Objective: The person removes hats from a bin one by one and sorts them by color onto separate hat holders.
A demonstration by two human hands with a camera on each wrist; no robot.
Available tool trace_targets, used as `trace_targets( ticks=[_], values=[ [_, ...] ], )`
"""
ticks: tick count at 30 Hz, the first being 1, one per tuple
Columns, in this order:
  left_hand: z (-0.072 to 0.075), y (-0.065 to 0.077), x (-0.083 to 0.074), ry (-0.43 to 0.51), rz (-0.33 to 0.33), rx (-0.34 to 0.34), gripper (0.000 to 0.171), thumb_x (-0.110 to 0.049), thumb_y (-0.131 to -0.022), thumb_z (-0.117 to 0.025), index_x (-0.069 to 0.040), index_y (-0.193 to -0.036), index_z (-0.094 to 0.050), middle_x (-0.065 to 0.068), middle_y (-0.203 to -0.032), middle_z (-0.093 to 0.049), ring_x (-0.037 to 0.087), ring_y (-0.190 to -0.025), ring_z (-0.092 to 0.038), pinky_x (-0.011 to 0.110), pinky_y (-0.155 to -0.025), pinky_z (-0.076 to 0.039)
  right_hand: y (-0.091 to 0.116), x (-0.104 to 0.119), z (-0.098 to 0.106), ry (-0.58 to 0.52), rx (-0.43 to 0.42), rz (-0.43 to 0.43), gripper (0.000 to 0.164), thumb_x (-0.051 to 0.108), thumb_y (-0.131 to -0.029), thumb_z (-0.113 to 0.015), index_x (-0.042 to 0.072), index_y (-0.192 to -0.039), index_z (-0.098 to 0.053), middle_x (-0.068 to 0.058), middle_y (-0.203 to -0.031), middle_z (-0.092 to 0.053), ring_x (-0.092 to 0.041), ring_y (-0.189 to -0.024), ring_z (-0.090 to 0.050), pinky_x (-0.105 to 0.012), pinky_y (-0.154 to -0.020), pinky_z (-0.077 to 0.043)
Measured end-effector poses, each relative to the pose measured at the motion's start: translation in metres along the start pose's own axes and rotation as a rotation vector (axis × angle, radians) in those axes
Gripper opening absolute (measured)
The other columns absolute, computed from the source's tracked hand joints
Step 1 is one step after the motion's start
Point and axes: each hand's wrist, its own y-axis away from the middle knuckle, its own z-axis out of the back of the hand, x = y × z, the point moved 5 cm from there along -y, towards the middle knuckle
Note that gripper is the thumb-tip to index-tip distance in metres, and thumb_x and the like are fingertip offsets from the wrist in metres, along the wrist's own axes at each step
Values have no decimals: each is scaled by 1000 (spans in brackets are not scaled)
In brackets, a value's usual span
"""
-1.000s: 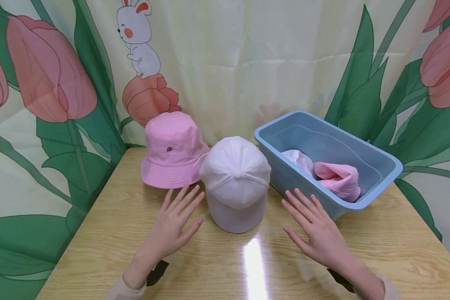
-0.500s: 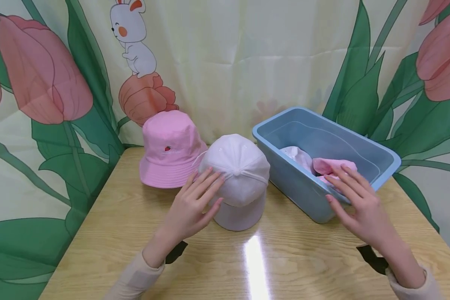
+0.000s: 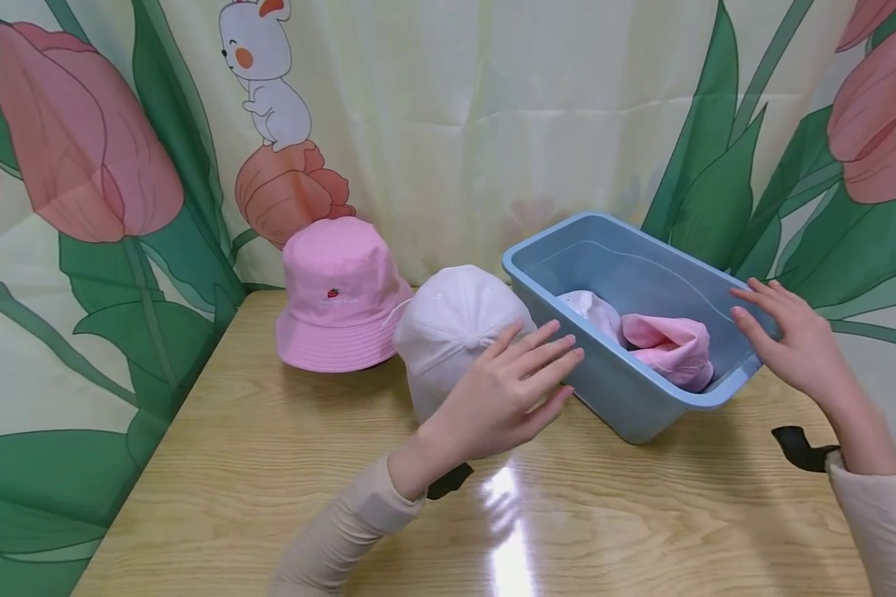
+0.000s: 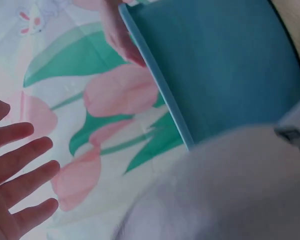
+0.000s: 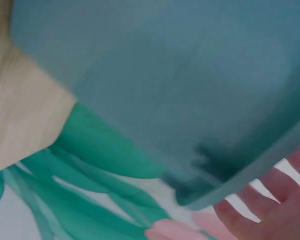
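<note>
My left hand [image 3: 511, 385] passes in front of the white baseball cap [image 3: 448, 332], fingers spread and pointing at the near side of the blue plastic bin [image 3: 612, 390]. It holds nothing, and the cap's brim is mostly hidden behind it. In the left wrist view its spread fingers [image 4: 27, 165] show apart from the bin. Over the bin's right end hovers my right hand [image 3: 795, 340], fingertips right at the rim and extended. The right wrist view has those fingers [image 5: 260, 202] beside the rim. Inside the bin lie a pink hat [image 3: 672, 348] and a white hat [image 3: 593, 313].
A pink bucket hat [image 3: 339, 294] with a small strawberry motif stands left of the white cap, at the back of the wooden table [image 3: 269, 497]. Behind everything hangs a curtain [image 3: 448, 124] printed with tulips and a rabbit.
My left hand has moved right, across the front of the white cap toward the bin. My right hand has travelled right and up to the bin's right end. The hats and bin stay put.
</note>
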Motion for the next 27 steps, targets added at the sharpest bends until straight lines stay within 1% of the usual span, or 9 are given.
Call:
trace_targets(
  ticks=[5,10,14,17,18,20,23,25,27],
  values=[
    [-12,-21,-14,38,-4,63,32,-27,-89,-50,-14,-116,-59,-1,-118,-60,15,-119,-50,35,-106,-30,-13,-22,-4,15,102,-72,48,26,-94,-39,-5,-130,-38,-30,-142,-20,-41,-136,-2,-67,-99,1],
    [-23,-44,-21,42,-17,117,32,-27,-91,-44,-15,-118,-57,-4,-117,-60,11,-115,-51,32,-104,-33,-23,-35,-9,5,148,-129,52,30,-94,-35,-2,-135,-31,-30,-143,-15,-45,-134,-1,-70,-96,-2],
    [-34,-66,-19,80,2,147,29,-25,-91,-44,-17,-115,-59,-7,-112,-62,8,-111,-53,25,-97,-37,-31,-39,-12,30,167,-154,53,32,-96,-30,0,-138,-27,-34,-138,-22,-55,-125,-16,-71,-91,-15],
    [-43,-83,-15,86,31,206,28,-25,-91,-45,-17,-115,-58,-9,-110,-63,5,-106,-55,21,-91,-37,-36,-40,-13,58,167,-162,54,33,-96,-28,0,-138,-25,-37,-132,-30,-58,-117,-27,-71,-86,-22],
    [-46,-88,-13,88,45,230,27,-25,-91,-45,-17,-114,-59,-10,-107,-63,4,-102,-56,20,-90,-38,-38,-39,-13,67,164,-160,54,33,-96,-28,-1,-138,-26,-38,-130,-32,-58,-115,-29,-70,-85,-24],
    [-55,-97,-10,96,64,265,22,-23,-91,-45,-16,-106,-60,-11,-92,-63,2,-86,-56,16,-82,-38,-41,-38,-15,81,160,-154,55,33,-96,-28,-4,-136,-26,-39,-127,-34,-57,-114,-30,-69,-86,-24],
    [-73,-108,-6,106,91,315,15,-21,-90,-44,-15,-91,-58,-11,-71,-51,2,-68,-47,17,-71,-36,-45,-36,-18,108,165,-147,57,34,-96,-28,-8,-135,-26,-41,-126,-33,-57,-114,-29,-68,-86,-23],
    [-86,-113,-4,108,105,351,13,-21,-90,-44,-15,-87,-55,-9,-66,-45,3,-63,-43,17,-65,-34,-47,-36,-20,120,174,-153,59,35,-96,-27,-8,-136,-24,-41,-127,-31,-57,-115,-27,-68,-87,-23],
    [-98,-117,-2,99,127,405,14,-22,-91,-43,-17,-92,-56,-10,-69,-49,2,-64,-44,17,-66,-35,-47,-36,-22,121,183,-165,60,36,-96,-26,-7,-137,-21,-41,-129,-29,-57,-117,-26,-69,-87,-22]
  ],
)
